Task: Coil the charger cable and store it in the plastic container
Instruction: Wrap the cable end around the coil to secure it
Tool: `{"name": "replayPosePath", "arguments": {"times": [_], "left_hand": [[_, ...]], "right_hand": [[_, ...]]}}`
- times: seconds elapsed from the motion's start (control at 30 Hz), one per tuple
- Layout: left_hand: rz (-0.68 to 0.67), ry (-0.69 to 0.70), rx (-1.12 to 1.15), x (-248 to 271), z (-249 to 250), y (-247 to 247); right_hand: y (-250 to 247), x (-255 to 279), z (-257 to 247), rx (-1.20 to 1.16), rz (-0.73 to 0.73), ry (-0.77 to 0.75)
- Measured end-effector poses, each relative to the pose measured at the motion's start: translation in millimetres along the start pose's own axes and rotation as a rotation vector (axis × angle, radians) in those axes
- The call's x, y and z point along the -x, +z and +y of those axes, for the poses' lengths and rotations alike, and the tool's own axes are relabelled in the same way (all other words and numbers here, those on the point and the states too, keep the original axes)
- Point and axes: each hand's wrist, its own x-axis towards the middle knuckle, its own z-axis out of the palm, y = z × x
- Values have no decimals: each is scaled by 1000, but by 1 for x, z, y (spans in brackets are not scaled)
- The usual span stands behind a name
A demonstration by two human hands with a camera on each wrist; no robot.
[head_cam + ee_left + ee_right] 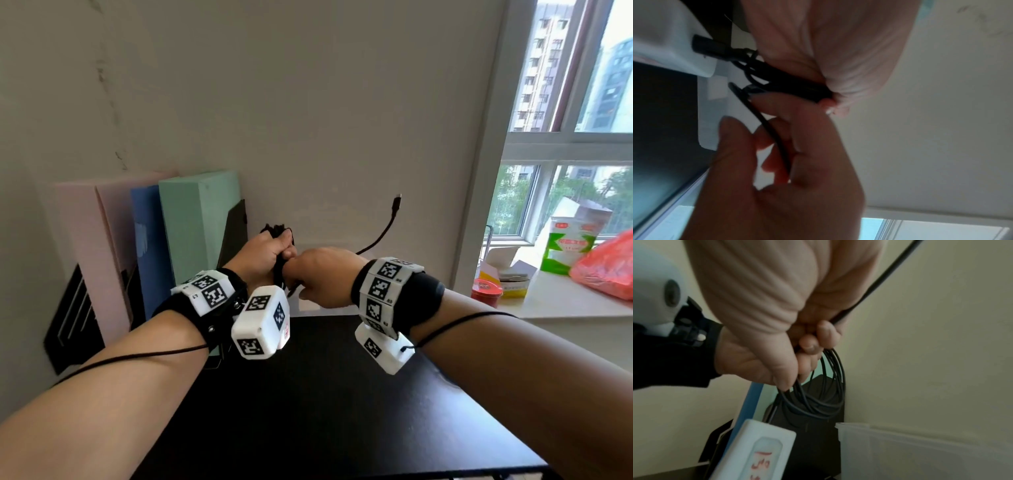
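Gripping the coiled charger cable (279, 236) in the left hand (265, 255), fingers clenched round it. Pinching the free strand in the right hand (320, 277), above the desk (325, 394), near the wall (308, 102).

black charger cable (378, 236), mostly coiled (one end free)

Daylight enters through the window (565, 120) at the right, overexposed in its panes. The wall (308, 102) is evenly lit, and straight lines bow at the head view's edges. Both wrist views are dim and motion-blurred.
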Motion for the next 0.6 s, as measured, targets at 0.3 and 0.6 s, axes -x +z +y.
{"name": "replayPosePath", "arguments": {"times": [0.3,0.6], "left_hand": [[-85,-93,-175,10,3,9],[-232,-109,-337,14,-5,27]], "right_hand": [[-10,5,9,-20,309,87],[-12,3,19,-61,58,145]]}}
